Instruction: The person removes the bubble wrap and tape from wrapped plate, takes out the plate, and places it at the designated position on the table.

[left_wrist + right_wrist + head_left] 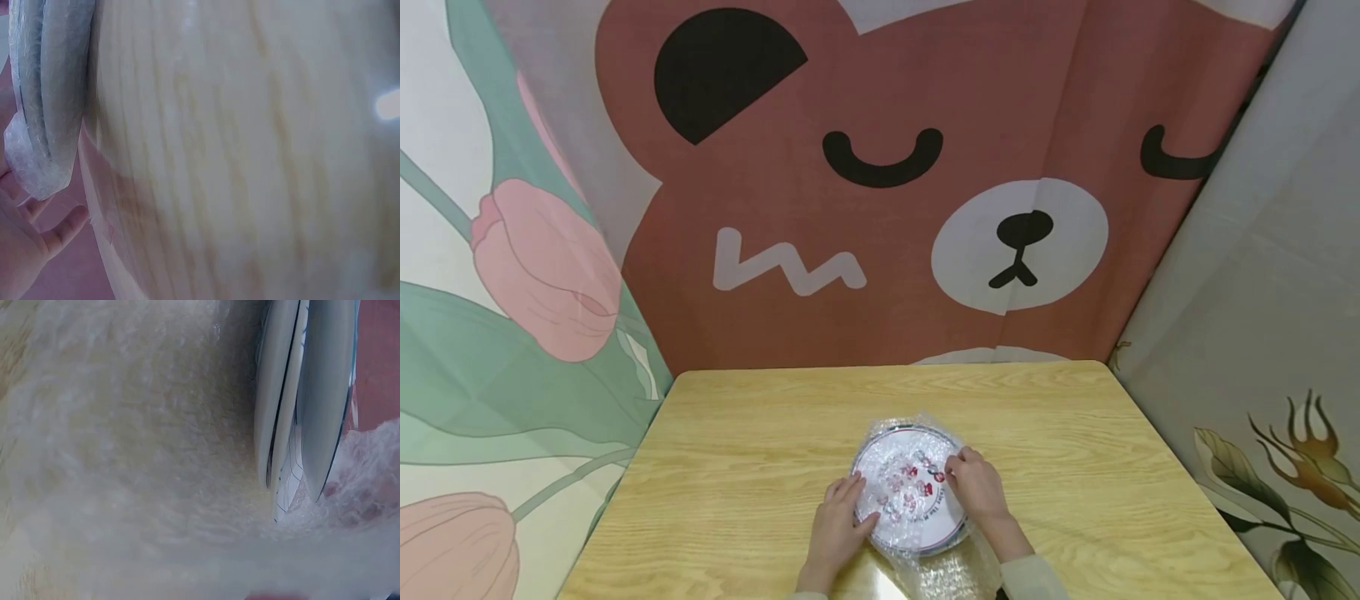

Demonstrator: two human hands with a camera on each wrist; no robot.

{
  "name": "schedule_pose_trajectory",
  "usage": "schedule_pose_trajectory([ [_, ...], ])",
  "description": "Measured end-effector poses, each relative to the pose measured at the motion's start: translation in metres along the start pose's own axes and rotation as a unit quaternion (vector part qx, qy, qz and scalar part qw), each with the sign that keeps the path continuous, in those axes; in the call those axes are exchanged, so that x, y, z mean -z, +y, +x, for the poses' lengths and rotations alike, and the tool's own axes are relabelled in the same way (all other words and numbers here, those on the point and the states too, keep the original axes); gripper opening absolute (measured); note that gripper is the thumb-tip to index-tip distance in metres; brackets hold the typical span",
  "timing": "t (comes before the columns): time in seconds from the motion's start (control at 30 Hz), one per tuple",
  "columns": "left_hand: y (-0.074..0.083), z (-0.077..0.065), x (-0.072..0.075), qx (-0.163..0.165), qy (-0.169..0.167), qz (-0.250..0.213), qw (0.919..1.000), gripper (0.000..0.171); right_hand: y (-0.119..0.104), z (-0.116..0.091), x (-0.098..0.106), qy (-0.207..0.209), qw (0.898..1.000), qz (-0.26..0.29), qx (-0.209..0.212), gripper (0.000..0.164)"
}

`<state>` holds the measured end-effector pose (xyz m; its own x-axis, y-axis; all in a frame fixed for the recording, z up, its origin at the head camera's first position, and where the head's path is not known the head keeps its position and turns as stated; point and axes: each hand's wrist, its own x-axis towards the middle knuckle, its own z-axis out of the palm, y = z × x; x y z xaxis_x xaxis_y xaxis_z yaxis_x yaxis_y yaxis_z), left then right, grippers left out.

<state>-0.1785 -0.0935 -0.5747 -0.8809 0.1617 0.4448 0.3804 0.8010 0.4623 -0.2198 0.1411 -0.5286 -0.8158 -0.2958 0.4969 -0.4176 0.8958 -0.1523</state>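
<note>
A small stack of white plates [936, 521] with blue-lined rims and red printed figures lies face up on the table. Cloudy bubble wrap [955, 575] covers much of the stack and trails off toward the near edge. At the stack's left rim, my left hand [837, 527] rests with thumb apart from the fingers. My right hand [979, 487], fingers curled in, pinches the wrap over the upper right rim. In the right wrist view, several plate edges [325, 406] show uncovered beside a loose sheet of wrap. The left wrist view has wrapped edges [59, 75] above the left hand [25, 244].
The wood-grain table [737, 450] extends to both sides of the plates and behind them. A hanging cloth with a bear print [880, 250] stands along its back edge. Flower-printed cloths [542, 275] hang at left and right.
</note>
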Motion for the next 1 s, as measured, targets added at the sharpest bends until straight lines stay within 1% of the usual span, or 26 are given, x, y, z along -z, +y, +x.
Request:
schedule_pose_trajectory([
  [0.17, 0.0002, 0.0001, -0.0003, -0.001, 0.001, 0.000, 1.0000, 0.052, -0.0006, -0.0001, 0.0014, -0.016, 1.000, -0.005, -0.002, 0.021],
  [0.27, 0.0003, -0.0001, -0.0003, -0.002, 0.002, -0.001, 1.0000, 0.052, -0.0004, -0.0004, 0.0018, -0.021, 1.000, -0.004, -0.001, 0.021],
  [0.57, 0.0013, 0.0006, 0.0015, -0.004, 0.005, 0.003, 1.0000, 0.051, 0.0002, -0.0012, 0.0015, -0.002, 1.000, -0.008, 0.022, 0.024],
  [0.83, 0.0022, -0.0004, 0.0016, 0.003, -0.003, -0.004, 1.0000, 0.051, 0.0012, -0.0028, 0.0008, -0.008, 1.000, -0.008, 0.019, 0.027],
  [1.0, 0.0021, -0.0010, 0.0015, -0.006, 0.008, -0.001, 1.0000, 0.051, 0.0015, -0.0040, 0.0009, -0.006, 1.000, 0.003, 0.016, 0.027],
])
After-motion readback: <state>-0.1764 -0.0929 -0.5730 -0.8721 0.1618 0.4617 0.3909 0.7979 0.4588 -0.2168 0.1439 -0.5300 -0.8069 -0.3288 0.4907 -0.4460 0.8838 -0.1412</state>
